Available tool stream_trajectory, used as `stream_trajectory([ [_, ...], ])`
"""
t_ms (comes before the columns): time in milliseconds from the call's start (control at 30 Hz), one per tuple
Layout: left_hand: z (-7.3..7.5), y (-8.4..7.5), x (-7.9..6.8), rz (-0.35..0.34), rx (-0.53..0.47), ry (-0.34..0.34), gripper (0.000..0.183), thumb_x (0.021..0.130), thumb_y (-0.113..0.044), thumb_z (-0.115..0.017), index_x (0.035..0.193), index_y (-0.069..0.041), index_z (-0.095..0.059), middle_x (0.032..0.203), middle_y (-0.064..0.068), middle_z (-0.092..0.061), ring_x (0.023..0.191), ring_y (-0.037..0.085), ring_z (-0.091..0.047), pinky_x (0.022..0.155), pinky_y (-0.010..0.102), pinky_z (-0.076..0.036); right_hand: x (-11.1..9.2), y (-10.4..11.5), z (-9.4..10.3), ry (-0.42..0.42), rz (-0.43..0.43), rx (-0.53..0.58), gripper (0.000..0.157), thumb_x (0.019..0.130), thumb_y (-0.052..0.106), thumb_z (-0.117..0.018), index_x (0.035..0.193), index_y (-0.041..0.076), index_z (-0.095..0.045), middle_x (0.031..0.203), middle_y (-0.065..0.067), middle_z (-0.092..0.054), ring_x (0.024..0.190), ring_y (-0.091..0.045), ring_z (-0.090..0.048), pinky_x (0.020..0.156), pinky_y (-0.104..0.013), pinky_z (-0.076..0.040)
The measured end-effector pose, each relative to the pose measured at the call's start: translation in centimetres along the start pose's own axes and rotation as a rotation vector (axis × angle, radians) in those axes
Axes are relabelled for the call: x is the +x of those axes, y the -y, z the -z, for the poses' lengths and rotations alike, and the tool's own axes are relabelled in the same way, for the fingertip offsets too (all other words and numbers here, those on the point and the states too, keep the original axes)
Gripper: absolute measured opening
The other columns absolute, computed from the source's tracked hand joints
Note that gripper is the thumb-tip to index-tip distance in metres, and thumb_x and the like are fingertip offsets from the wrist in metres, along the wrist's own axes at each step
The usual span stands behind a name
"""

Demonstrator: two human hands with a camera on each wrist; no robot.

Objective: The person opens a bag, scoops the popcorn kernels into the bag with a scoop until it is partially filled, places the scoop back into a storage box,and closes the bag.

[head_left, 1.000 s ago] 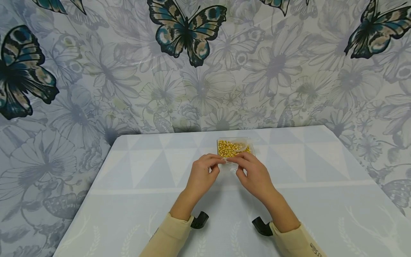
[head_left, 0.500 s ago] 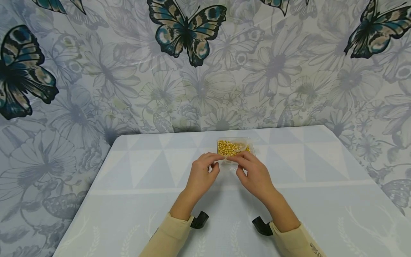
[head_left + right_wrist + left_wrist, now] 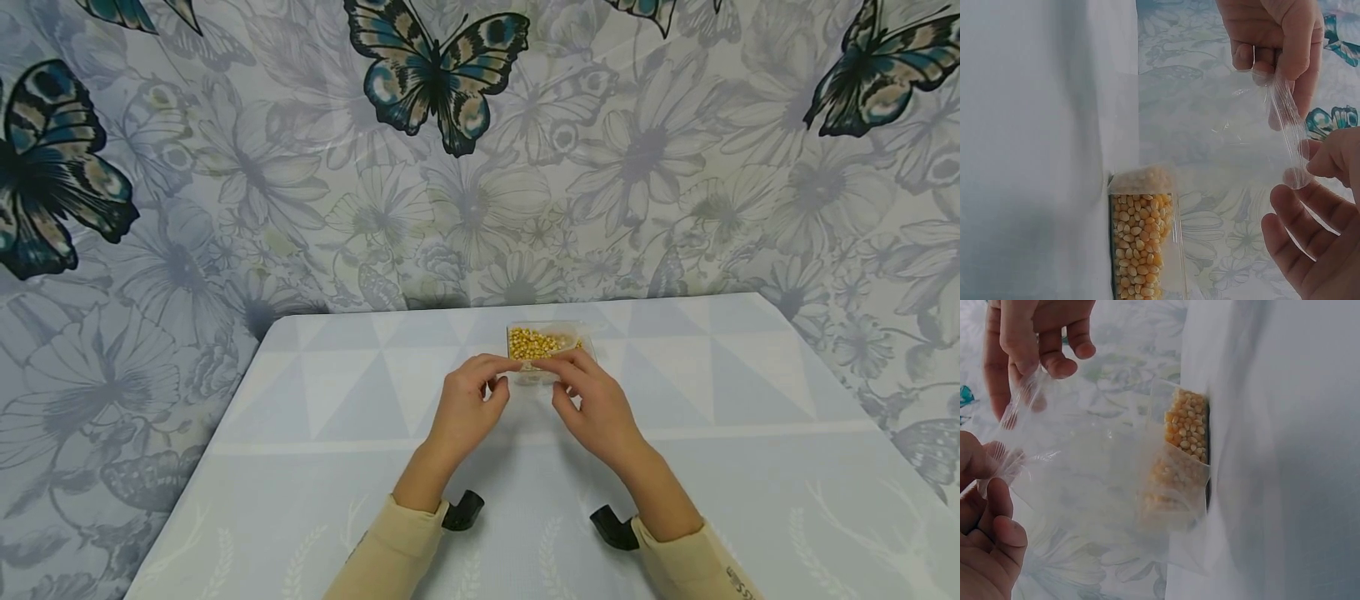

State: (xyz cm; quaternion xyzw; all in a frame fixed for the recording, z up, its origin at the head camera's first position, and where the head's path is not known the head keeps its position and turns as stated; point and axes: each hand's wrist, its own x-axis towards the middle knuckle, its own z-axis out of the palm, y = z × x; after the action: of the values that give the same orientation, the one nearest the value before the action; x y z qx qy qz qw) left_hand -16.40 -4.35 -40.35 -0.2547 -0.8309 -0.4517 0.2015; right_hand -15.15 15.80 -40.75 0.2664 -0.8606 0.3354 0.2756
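Observation:
Both hands hold up a clear plastic zip bag (image 3: 1085,450) by its top edge, and its body hangs below. My left hand (image 3: 467,400) pinches one side of the ribbed strip between thumb and index finger. My right hand (image 3: 597,404) pinches the other side, its remaining fingers loosely bent. Close behind the bag, a clear rectangular container (image 3: 1177,250) of yellow corn kernels (image 3: 1137,244) stands on the table. Through the bag, part of the kernels looks hazy. A pale curved object (image 3: 570,342) lies at the container's right; its kind is unclear.
The table (image 3: 360,500) has a pale cloth with grey triangles. Behind its far edge hangs a floral wall covering (image 3: 480,208) with butterflies. Black wrist mounts (image 3: 463,510) stick out from the beige sleeves (image 3: 393,546).
Both hands have risen slightly with the bag, and the left has shifted a little to the left. Their pinch on the bag's edge is kept. The container has not moved.

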Motion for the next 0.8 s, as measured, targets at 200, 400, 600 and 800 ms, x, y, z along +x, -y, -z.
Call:
stream_trajectory([
  [200,0.2,0.2,0.1,-0.008,-0.013,0.005,0.032,0.088,0.009,-0.058,0.106,-0.009,-0.077,0.102,0.003,-0.074,0.066,0.009,-0.050,0.057,0.021,-0.043,0.2,0.0,0.3,-0.007,-0.014,0.019,0.042,0.086,-0.009,-0.059,0.121,0.012,-0.071,0.111,-0.004,-0.065,0.078,-0.011,-0.064,0.065,-0.028,-0.056],
  [400,0.7,0.4,0.2,0.004,-0.023,-0.011,0.033,0.088,0.010,-0.057,0.106,-0.009,-0.077,0.102,0.003,-0.074,0.065,0.009,-0.049,0.057,0.021,-0.043,0.3,-0.6,0.9,-0.027,-0.076,0.037,0.044,0.087,-0.008,-0.059,0.123,0.015,-0.071,0.110,-0.003,-0.065,0.078,-0.009,-0.062,0.065,-0.027,-0.055],
  [600,1.3,0.8,0.3,0.039,-0.033,-0.030,0.035,0.088,0.010,-0.055,0.107,-0.011,-0.077,0.101,0.003,-0.074,0.063,0.009,-0.047,0.057,0.022,-0.042,0.2,-2.1,1.6,-0.069,-0.186,0.021,0.044,0.090,-0.006,-0.057,0.126,0.015,-0.069,0.111,-0.006,-0.066,0.079,-0.012,-0.061,0.065,-0.023,-0.052],
  [800,1.6,1.2,0.4,0.050,-0.013,-0.063,0.036,0.086,0.011,-0.055,0.106,-0.010,-0.077,0.098,0.003,-0.074,0.066,0.010,-0.050,0.057,0.021,-0.041,-0.1,-3.6,1.8,-0.114,-0.327,-0.020,0.039,0.092,-0.003,-0.055,0.125,0.014,-0.069,0.105,-0.008,-0.067,0.079,-0.018,-0.065,0.065,-0.019,-0.050],
])
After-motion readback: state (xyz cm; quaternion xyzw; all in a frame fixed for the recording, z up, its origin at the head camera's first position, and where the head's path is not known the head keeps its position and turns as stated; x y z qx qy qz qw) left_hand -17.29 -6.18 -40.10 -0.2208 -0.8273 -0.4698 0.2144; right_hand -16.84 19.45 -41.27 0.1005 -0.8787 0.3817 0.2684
